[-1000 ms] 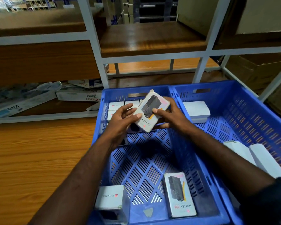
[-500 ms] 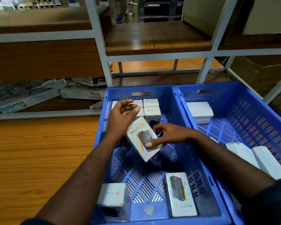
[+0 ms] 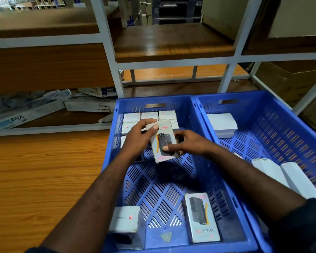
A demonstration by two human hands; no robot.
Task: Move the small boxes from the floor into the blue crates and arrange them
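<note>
Here, left hand [image 3: 139, 138] and right hand [image 3: 189, 144] tight around one small box [image 3: 167, 140] (over a blue crate [image 3: 171, 189])

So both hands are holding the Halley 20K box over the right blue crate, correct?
Not quite. The head view shows the left hand and right hand holding the Halley 20K box over the left blue crate, not the right one.
</note>
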